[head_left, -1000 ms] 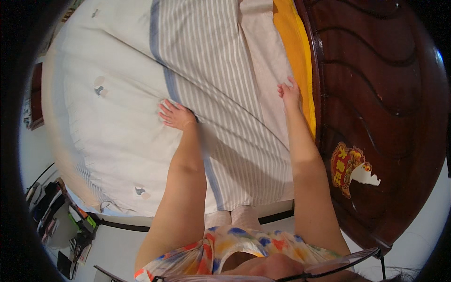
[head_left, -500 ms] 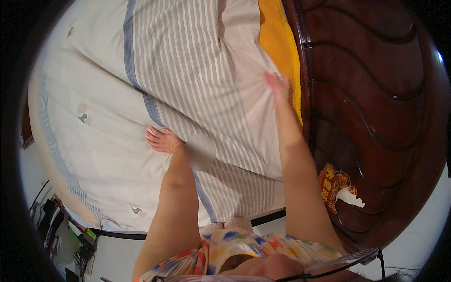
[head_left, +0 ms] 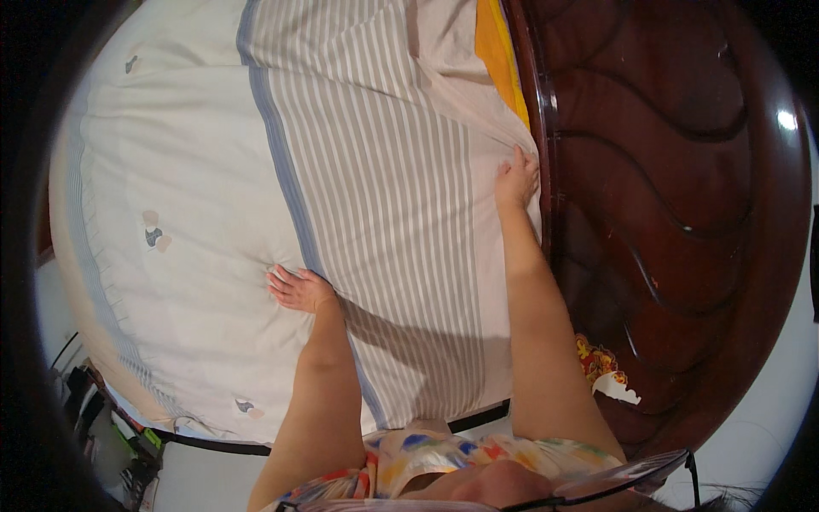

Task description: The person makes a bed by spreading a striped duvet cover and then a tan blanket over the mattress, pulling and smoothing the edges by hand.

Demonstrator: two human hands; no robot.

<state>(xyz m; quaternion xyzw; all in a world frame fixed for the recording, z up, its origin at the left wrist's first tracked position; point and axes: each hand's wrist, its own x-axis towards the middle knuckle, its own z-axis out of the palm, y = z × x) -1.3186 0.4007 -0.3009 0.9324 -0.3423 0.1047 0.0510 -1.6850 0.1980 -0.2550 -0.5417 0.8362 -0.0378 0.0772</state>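
Note:
A bed sheet (head_left: 196, 171), pale with grey and white stripes and blue bands, covers the bed. My left hand (head_left: 300, 290) presses on its white part beside a blue band, fingers stretched out and the cloth puckered around them. Farther right, my right hand (head_left: 518, 179) grips the sheet's plain pinkish edge against the headboard, with its fingers curled over the cloth. Folds run from that grip up toward the far side. Beyond it, a strip of yellow-orange mattress cover (head_left: 499, 55) shows between the sheet and the headboard.
The dark carved wooden headboard (head_left: 648, 196) stands along the right side. A torn red and gold sticker (head_left: 601, 367) is on it, partly behind my right forearm. Books and other items (head_left: 102, 418) are piled at the lower left beside the bed.
My right hand has drawn the sheet's edge to the right against the headboard, covering part of the yellow-orange strip. The stripes lie smoother. My left hand has moved slightly nearer me.

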